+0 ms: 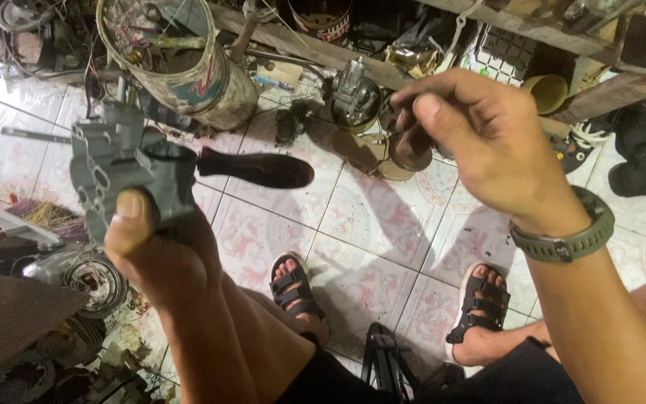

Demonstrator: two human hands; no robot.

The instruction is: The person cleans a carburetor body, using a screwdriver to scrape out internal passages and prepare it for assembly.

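Gripping the grey carburetor body [117, 168] in our left hand [155, 251], we are pinching a small dark part in our right hand [480, 138], well apart, rightward across the tiled floor [368, 217].

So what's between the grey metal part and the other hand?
In the head view, a dark tool handle sticks out from the grey metal part toward the right hand; past its tip, only tiled floor below.

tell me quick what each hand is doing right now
Left hand: closed around a grey metal engine part.
Right hand: fingers pinched together; something small may be held, but it cannot be told.
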